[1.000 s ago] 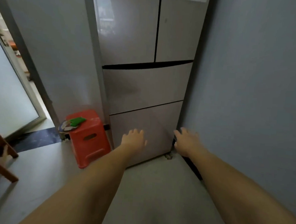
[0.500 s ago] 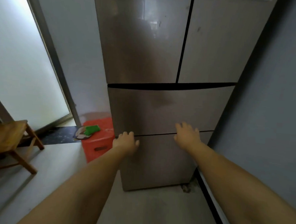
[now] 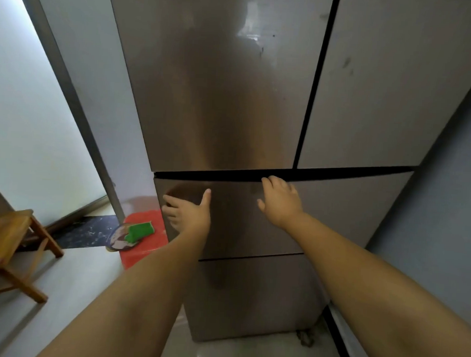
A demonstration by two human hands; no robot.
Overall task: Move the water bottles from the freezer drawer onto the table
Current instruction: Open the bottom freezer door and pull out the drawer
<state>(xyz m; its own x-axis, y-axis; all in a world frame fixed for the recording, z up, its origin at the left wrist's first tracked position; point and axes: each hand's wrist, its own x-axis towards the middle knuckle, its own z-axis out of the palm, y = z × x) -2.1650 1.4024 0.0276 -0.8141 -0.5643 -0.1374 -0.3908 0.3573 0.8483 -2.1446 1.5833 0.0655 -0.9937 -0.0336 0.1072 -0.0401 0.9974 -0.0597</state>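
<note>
While shut, upper freezer drawer [image 3: 350, 211] under both spread grips: right hand [image 3: 279, 201] at top edge, left hand [image 3: 189, 212] at left edge.

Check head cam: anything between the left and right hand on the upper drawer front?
Nothing. In the head view only bare drawer front separates the left hand from the right hand.

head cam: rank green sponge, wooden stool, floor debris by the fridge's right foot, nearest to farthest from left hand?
From the left hand:
1. Green sponge, just left, on the red stool.
2. Floor debris, lower right, by the fridge base.
3. Wooden stool, far left.
</note>
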